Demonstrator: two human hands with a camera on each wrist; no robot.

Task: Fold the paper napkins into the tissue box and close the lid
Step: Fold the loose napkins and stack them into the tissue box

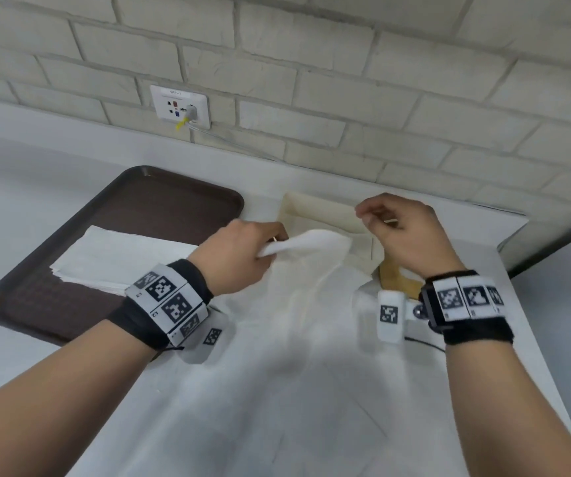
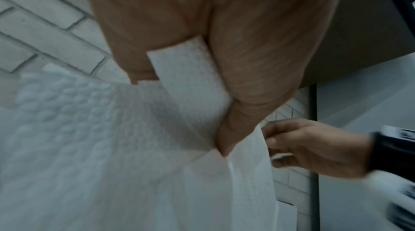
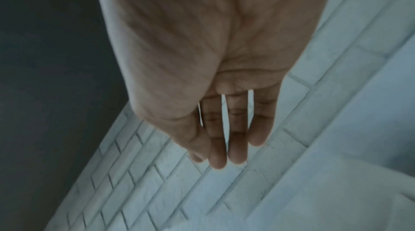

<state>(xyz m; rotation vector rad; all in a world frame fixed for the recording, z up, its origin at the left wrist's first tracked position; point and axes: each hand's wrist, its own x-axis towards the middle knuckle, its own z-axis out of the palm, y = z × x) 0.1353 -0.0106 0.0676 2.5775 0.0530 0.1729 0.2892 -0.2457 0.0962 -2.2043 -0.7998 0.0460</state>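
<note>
My left hand [image 1: 273, 246] pinches the edge of a white embossed napkin [image 1: 315, 241], lifted and draping down over the counter. In the left wrist view the thumb and fingers of that hand [image 2: 224, 93] clamp a folded strip of the napkin [image 2: 112, 146]. The cream tissue box [image 1: 315, 206] lies open behind it, with a wooden part [image 1: 392, 275] at its right. My right hand [image 1: 373, 218] hovers over the box holding nothing; its fingers [image 3: 224, 146] are nearly straight. A stack of napkins [image 1: 122, 256] lies on the brown tray [image 1: 174, 177].
A brick wall stands close behind the box, with a wall socket [image 1: 180, 106] and a plugged-in cable. The white counter [image 1: 311, 390] ends at an edge [image 1: 517, 235] right of the box. The tray takes up the left side.
</note>
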